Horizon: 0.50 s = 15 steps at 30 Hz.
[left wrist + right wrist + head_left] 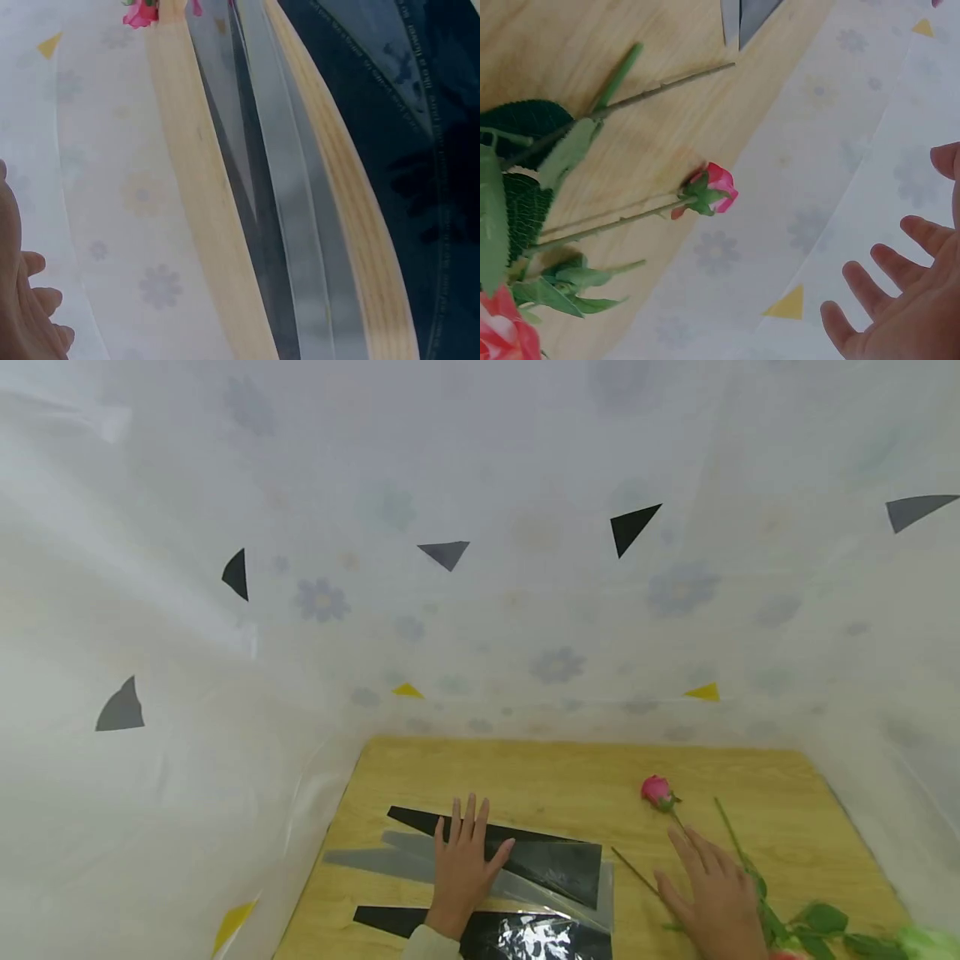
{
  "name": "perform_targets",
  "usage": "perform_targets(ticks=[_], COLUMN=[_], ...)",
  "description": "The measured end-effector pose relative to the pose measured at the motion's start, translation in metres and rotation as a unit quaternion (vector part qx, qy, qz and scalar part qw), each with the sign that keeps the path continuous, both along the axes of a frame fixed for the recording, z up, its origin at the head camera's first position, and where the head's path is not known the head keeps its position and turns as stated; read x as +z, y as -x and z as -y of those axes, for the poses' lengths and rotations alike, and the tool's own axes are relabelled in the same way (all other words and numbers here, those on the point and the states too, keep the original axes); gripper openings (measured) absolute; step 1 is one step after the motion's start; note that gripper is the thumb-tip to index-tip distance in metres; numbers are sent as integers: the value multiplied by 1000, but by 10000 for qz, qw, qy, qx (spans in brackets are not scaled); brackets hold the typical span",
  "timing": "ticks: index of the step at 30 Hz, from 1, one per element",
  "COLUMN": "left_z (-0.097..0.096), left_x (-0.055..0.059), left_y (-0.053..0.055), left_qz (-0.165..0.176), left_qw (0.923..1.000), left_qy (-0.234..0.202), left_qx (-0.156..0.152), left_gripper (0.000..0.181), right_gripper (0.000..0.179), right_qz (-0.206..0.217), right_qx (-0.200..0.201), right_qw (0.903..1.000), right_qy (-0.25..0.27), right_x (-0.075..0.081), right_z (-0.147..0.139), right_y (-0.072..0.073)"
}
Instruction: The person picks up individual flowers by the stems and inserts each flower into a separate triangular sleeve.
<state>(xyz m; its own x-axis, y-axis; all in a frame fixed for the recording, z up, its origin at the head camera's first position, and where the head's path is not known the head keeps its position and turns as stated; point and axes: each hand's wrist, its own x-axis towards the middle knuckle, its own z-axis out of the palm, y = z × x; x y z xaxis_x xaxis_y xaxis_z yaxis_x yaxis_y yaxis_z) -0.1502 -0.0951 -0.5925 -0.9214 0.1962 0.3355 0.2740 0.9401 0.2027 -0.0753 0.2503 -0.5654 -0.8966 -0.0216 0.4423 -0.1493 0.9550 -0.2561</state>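
Note:
My left hand (465, 872) has its fingers spread, over tapered black and translucent grey plastic flower sleeves (555, 864). Another black sleeve (558, 939) lies nearer me, shiny, with printed lettering visible in the left wrist view. Whether the hand touches the plastic, I cannot tell. On the right, my right hand (712, 897) is over the flower stems, fingers extended, holding nothing. A pink rose (657, 791) lies beyond its fingertips, stem running back beneath the hand. In the right wrist view, that pink rose (714, 189) shows whole, near a coral rose (506, 330) and dark green leaves (529, 202).
A pale green bloom (926, 942) lies at the lower right, beside leafy stems (821, 918). The wooden tabletop (525, 777) is bordered by whitish flower-print sheeting (480, 635), with black, grey and yellow patches on it.

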Motion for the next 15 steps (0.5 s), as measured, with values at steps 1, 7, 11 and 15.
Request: perform_targets(ticks=[1,7,11,15], left_z=[1,10,12,10], left_x=[0,-1,-5,-19], left_y=[-1,-2,-5,-12], left_qz=[12,110,188,541], left_qw=[10000,9999,9992,9957], left_qy=[10,-72,-70,-83], left_qx=[-2,-76,-356,-750], left_gripper=[75,74,70,64], right_gripper=[69,66,55,42], right_qz=[58,188,387,931], right_qx=[5,658,1052,1007], right_qw=[10000,9967,9902,9844], right_qy=[21,438,827,1098], right_x=[-1,-11,-19,-29], right_z=[1,2,7,20], right_y=[-1,-3,-4,-10])
